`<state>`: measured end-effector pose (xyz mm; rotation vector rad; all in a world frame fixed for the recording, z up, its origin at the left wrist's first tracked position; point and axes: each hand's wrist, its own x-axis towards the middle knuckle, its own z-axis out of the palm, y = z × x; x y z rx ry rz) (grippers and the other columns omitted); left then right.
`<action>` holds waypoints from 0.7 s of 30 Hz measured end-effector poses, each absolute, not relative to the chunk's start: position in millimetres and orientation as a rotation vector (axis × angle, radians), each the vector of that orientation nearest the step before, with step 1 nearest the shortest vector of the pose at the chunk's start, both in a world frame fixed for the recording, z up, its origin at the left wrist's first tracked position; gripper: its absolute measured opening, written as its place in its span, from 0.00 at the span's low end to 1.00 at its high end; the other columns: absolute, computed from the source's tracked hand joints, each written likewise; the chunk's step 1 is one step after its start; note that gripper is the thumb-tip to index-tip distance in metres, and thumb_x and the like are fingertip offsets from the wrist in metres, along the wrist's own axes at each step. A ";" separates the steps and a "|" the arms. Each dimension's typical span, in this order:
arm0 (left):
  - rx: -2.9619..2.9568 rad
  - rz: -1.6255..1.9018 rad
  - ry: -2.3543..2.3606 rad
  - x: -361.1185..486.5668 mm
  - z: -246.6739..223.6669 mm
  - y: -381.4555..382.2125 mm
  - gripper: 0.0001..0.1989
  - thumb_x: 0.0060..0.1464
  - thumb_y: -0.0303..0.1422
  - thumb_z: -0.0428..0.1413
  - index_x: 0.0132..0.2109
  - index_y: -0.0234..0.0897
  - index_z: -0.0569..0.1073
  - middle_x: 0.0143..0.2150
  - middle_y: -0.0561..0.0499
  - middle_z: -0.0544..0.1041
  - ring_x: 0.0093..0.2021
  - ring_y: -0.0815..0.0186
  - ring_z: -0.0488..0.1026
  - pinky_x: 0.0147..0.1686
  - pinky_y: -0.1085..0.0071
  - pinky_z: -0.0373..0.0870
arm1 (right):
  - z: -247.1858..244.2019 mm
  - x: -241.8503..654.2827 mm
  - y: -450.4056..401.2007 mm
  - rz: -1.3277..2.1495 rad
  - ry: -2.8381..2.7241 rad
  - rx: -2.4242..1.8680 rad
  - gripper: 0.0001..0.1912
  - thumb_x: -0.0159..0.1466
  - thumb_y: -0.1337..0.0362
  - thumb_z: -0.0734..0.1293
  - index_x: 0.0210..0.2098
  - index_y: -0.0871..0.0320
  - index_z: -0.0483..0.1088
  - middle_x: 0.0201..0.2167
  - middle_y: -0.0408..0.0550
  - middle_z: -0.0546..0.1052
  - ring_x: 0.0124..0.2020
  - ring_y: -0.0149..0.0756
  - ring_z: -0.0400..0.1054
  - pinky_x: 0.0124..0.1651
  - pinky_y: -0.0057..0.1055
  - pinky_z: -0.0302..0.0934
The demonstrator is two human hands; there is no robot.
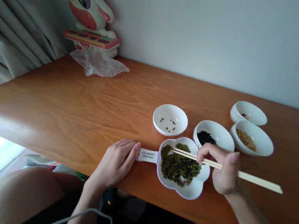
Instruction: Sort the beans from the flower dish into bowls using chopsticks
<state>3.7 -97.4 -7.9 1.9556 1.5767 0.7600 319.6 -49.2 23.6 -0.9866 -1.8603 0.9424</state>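
Observation:
A white flower-shaped dish [195,191] with a purple rim and a labelled handle lies near the table's front edge. Green mung beans [170,166] fill much of it, with darker beans and a small pink bit among them. My left hand [119,160] is closed around the handle's end, its fingertips partly hidden. In my right hand [223,169] is a pair of wooden chopsticks [259,180], their tips down among the beans at the dish's upper left. Just behind the dish stands a white bowl [171,112] with several green beans scattered on its bottom.
To the right, a bowl [224,137] holds black beans, another bowl [265,142] yellowish ones, and a farther bowl [257,115] a few reddish bits. A cow-shaped toy keyboard [93,38] and a clear plastic bag [99,65] sit at the back left. A cable [85,212] crosses my left forearm.

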 end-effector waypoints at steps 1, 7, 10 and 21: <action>1.958 0.760 1.579 3.8 -8.2 -97.3 0.21 0.77 0.40 0.43 0.32 0.41 0.62 0.31 0.52 0.70 0.33 0.63 0.66 0.38 0.66 0.61 | 23.4 319.5 -49.3 0.927 -1.856 -0.985 0.42 0.73 0.34 0.42 0.27 0.55 0.70 0.22 0.46 0.72 0.24 0.36 0.64 0.29 0.36 0.54; 1.966 0.748 1.577 4.6 -7.9 -97.9 0.21 0.77 0.40 0.43 0.32 0.41 0.62 0.31 0.52 0.71 0.33 0.63 0.67 0.38 0.66 0.62 | 22.4 316.2 -51.0 0.856 -1.808 -0.970 0.42 0.74 0.36 0.45 0.23 0.55 0.72 0.20 0.47 0.73 0.23 0.36 0.66 0.27 0.36 0.53; 1.973 0.738 1.577 4.2 -8.0 -97.9 0.21 0.77 0.40 0.43 0.32 0.41 0.62 0.32 0.52 0.71 0.33 0.63 0.67 0.39 0.65 0.62 | 21.2 317.2 -52.0 0.848 -1.763 -0.959 0.43 0.74 0.35 0.46 0.22 0.55 0.73 0.20 0.48 0.74 0.23 0.38 0.67 0.28 0.37 0.55; 2.004 0.769 1.550 4.1 -5.1 -96.6 0.21 0.77 0.40 0.42 0.32 0.41 0.62 0.32 0.50 0.73 0.34 0.61 0.69 0.40 0.64 0.63 | 92.9 313.1 -13.8 0.756 -1.605 -0.913 0.43 0.71 0.31 0.49 0.18 0.52 0.74 0.15 0.52 0.70 0.23 0.43 0.66 0.30 0.42 0.56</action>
